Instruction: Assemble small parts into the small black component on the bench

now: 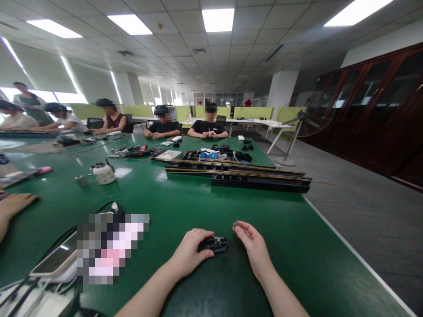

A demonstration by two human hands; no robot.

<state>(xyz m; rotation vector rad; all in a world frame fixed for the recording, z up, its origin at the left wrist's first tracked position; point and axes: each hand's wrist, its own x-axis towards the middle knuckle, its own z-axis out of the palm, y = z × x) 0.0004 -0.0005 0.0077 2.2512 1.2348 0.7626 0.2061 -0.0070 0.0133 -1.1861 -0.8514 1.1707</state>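
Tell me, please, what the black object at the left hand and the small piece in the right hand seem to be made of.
The black object looks like hard plastic, partly glossy: bright highlights show on its top. The small piece is greyish and rather dull, perhaps metal or plastic; too small to tell.

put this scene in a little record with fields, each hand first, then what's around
left hand: thumb and fingers about one end of a black object
right hand: pinches a small grey piece, apart from the black object
surface: green table
beyond the hands: long black rails
to the left: white patterned jug; another person's hand
unclear: what the object and piece are
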